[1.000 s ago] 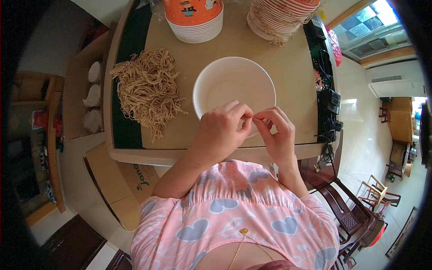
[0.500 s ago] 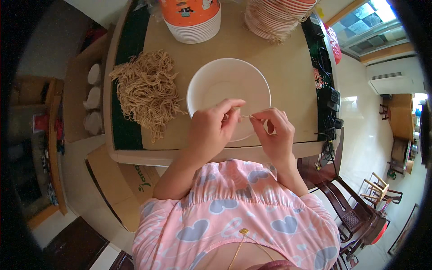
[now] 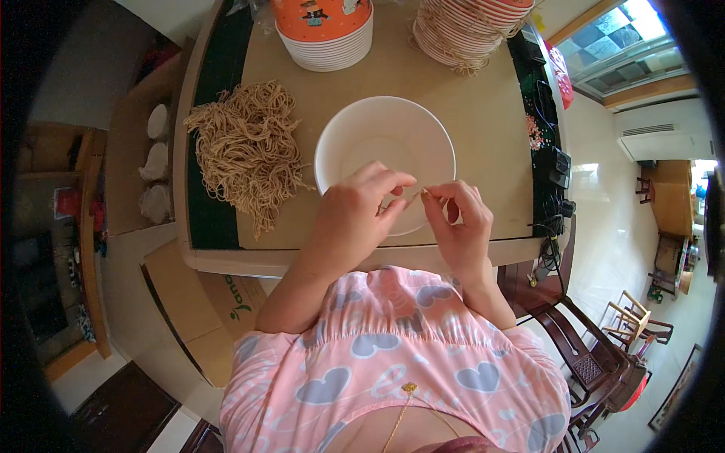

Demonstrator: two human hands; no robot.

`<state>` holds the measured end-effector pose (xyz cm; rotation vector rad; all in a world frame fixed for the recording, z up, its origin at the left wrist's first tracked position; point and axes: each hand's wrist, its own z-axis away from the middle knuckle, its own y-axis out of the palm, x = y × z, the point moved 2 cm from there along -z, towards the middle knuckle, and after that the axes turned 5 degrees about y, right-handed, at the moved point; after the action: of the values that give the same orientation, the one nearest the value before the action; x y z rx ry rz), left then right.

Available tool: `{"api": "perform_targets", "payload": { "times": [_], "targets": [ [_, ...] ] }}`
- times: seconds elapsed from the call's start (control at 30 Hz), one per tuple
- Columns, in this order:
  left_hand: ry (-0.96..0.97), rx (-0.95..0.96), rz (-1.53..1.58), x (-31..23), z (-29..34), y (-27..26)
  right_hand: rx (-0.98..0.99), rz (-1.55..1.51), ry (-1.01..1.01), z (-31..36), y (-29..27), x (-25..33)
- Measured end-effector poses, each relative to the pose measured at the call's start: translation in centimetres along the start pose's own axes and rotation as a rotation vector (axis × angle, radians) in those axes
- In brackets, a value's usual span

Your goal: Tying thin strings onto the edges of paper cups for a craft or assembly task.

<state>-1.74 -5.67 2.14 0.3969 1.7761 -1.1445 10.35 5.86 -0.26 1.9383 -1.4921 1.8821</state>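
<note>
Over the near rim of a white paper tub (image 3: 385, 136), both hands meet on a short piece of beige string (image 3: 414, 198). My right hand (image 3: 462, 219) pinches it between thumb and forefinger, the other fingers curled. My left hand (image 3: 356, 211) has its forefinger raised away from the thumb, and the string runs to the thumb tip; the lower fingers are partly hidden. To the left lies a loose heap of beige strings (image 3: 249, 151), one strand trailing toward the tub. The tub stands upright, with nothing visible inside.
At the back stand a stack of orange-and-white paper tubs (image 3: 325, 45) and another stack (image 3: 468, 34) with strings draped round it. Black adapters (image 3: 557, 166) and cables line the table's right edge. A cardboard box (image 3: 204, 317) sits below left, chairs (image 3: 596, 355) at right.
My left forefinger has lifted away from the thumb, and the hand has tilted slightly. My right hand keeps its pinch on the string, almost in place.
</note>
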Motion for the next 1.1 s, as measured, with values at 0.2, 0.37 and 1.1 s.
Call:
{"api": "perform_targets", "payload": {
  "times": [0.2, 0.37, 1.1],
  "targets": [
    [0.066, -0.025, 0.021, -0.1, -0.1, 0.1, 0.013, 0.011, -0.001, 0.0, 0.1, -0.1],
    [0.117, -0.109, 0.018, 0.2, -0.1, 0.4, 0.018, 0.005, -0.010, -0.1, 0.0, 0.0],
    [0.136, -0.004, -0.009, -1.7, -0.1, -0.8, 0.051, -0.280, -0.013, -0.9, -1.9, -0.3]
  ]
}}
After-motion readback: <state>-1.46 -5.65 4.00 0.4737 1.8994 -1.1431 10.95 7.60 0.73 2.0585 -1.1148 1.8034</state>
